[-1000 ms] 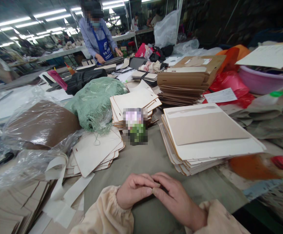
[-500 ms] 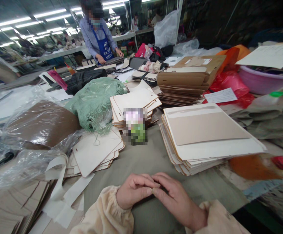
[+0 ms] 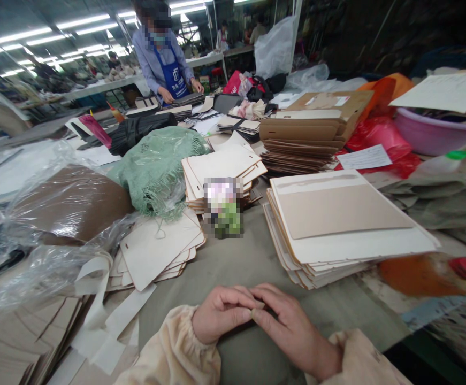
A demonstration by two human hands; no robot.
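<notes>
My left hand (image 3: pixel 223 314) and my right hand (image 3: pixel 287 326) meet at the fingertips just above a grey-green cloth (image 3: pixel 168 315) at the near edge. Both are loosely curved, thumb parted from the fingers, and no object shows in either. Beyond my right hand lies a stack of cream panels (image 3: pixel 353 246) with a beige piece (image 3: pixel 349 206) on top. Left of my left hand, loose cream panels (image 3: pixel 160 248) overlap beside pale strips (image 3: pixel 130 310). Straight ahead, a blurred-out object (image 3: pixel 223 208) leans by another panel stack (image 3: pixel 220 163).
A bottle with orange-brown contents (image 3: pixel 421 275) lies at the right. Plastic-wrapped brown material (image 3: pixel 72 203) and a green fringed cloth (image 3: pixel 158 166) sit at the left. Brown folded panels (image 3: pixel 300 136) and a purple basin (image 3: pixel 433 133) stand farther back. A person in a blue apron (image 3: pixel 172 72) works across the table.
My hands hold the same pose. The view has shifted very slightly.
</notes>
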